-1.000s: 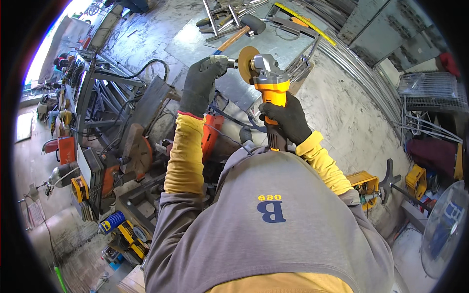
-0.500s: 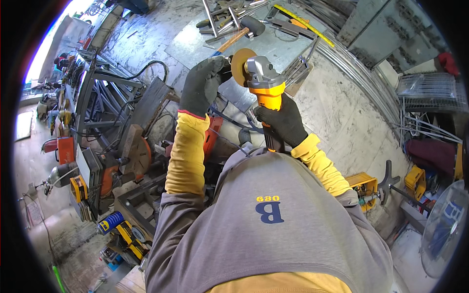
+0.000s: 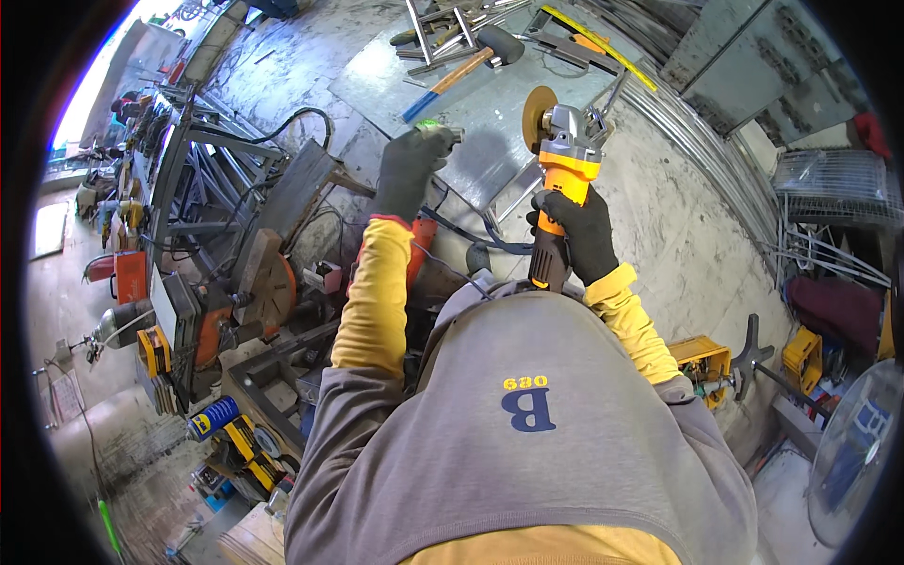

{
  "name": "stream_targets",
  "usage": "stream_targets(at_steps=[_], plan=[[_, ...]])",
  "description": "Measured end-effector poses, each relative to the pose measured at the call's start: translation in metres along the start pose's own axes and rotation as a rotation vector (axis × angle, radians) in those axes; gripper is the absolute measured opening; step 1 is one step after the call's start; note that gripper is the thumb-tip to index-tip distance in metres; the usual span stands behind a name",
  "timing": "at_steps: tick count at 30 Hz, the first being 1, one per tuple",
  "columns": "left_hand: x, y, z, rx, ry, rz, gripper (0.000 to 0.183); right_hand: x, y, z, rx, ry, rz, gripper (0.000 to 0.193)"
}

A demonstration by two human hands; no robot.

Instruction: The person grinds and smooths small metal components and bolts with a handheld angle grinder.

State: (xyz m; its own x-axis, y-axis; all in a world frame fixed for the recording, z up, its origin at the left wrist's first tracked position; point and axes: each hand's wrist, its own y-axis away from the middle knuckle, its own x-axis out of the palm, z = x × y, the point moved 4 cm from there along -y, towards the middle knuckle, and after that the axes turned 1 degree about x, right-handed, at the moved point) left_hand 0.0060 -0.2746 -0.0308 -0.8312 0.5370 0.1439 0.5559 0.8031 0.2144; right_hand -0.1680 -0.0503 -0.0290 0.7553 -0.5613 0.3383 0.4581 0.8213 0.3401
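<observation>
My right hand [image 3: 586,231], in a dark glove, is wrapped round the body of a yellow and black angle grinder [image 3: 569,174]. The grinder is held upright, with its grey metal head at the top and a thin brown disc [image 3: 539,119] on the head's left side. Off to the left, my gloved left hand [image 3: 411,172] is closed on a small metal piece [image 3: 457,135]. Its pale end sticks out to the right, and a bright green spot shows above the fingers. The glove hides the rest of it. Disc and metal piece are apart.
A metal sheet [image 3: 381,75] lies ahead, bearing a mallet [image 3: 471,66] and metal offcuts. A yellow level [image 3: 603,49] and long metal tubes [image 3: 683,132] lie to the right. Steel frames [image 3: 212,155] and an orange-bodied machine [image 3: 273,292] crowd the left.
The grinder has moved right in my right hand, away from my left hand. My left hand is slightly lower and right, and the metal piece it holds now shows.
</observation>
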Motion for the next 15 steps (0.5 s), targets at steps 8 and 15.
stream_targets(at_steps=[8,15], plan=[[0.017,-0.018,0.083,0.484,-1.390,-0.110,0.027,-0.018,0.010,-0.004,0.034,-0.042,-0.081,0.036],[0.027,-0.023,0.075,0.640,-1.559,-0.006,0.024,-0.029,0.017,-0.007,0.034,-0.060,-0.131,0.036]])
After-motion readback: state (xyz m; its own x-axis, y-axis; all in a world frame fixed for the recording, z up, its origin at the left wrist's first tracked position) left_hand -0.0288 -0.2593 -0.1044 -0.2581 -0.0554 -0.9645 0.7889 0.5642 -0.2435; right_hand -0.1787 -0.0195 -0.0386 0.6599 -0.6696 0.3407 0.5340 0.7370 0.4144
